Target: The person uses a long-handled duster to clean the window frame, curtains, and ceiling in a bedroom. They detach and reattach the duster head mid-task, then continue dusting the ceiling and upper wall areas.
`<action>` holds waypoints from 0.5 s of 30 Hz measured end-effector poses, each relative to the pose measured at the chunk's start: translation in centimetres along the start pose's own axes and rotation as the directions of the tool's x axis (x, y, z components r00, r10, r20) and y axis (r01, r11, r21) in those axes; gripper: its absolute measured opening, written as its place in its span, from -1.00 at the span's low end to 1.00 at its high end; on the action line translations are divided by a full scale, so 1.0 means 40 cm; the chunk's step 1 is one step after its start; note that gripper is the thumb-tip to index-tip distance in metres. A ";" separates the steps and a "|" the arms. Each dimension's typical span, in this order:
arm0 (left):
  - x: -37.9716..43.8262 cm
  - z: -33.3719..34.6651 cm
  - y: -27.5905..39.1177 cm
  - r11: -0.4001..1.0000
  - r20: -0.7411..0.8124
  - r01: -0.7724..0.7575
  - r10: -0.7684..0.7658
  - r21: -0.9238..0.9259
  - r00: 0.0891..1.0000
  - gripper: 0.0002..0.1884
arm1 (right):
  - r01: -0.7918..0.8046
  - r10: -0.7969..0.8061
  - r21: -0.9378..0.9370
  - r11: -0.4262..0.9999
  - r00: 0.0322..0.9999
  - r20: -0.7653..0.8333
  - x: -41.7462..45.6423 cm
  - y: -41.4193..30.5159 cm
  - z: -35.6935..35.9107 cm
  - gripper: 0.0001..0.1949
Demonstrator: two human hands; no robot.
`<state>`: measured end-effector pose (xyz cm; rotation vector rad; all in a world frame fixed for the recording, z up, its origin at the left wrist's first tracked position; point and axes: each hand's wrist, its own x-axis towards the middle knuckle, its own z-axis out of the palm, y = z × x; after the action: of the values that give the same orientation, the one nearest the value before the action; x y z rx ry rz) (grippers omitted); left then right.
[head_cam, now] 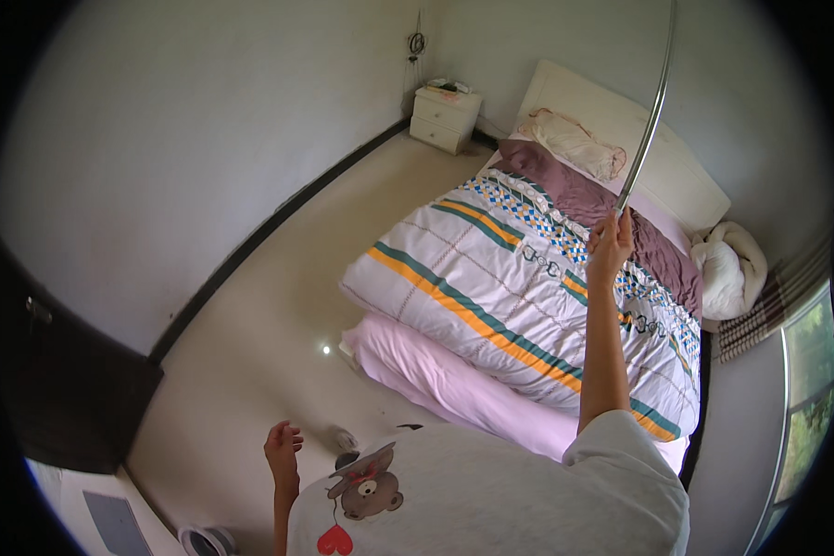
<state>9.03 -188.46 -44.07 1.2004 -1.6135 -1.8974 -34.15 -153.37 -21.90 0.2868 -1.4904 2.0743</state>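
My right hand (610, 243) is raised over the bed and grips the lower end of a long, shiny metal pole (648, 132). The pole runs upward past the top of the picture, so its far end is out of sight. My left hand (283, 446) hangs low above the floor, fingers loosely bent and holding nothing. Below my right arm lies a white quilt (472, 278) with green and orange stripes, spread over a bed with pink bedding (417, 365). A mauve pillow or folded cloth (570, 177) stretches across the upper part of the bed.
A white headboard (674, 174) stands against the wall. Beside the bed is a two-drawer nightstand (445, 118) with small items on top. Light bedding (726, 278) lies near a checked curtain (757, 326) and a window (810, 396). A dark door (69, 389) and a round white object (205, 541) are at lower left.
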 end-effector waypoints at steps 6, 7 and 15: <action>0.327 -0.122 0.177 0.993 0.160 -0.111 0.104 0.038 0.982 -0.74 | -0.004 0.004 0.001 1.000 0.997 -0.075 -0.057 0.018 0.247 -0.61; 0.373 -0.124 0.203 0.992 0.189 -0.119 0.110 0.033 0.976 -0.75 | -0.001 0.001 0.007 1.000 0.997 -0.082 -0.058 0.024 0.284 -0.61; 0.706 -0.060 0.341 0.989 0.360 -0.132 0.101 0.063 0.928 -0.75 | 0.026 -0.035 -0.059 0.998 0.988 -0.153 -0.015 0.145 0.515 -0.63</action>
<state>-8.29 -214.58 -41.49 0.7990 -1.9207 -2.0747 -39.94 -173.82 -19.45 0.1239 -1.4409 1.9785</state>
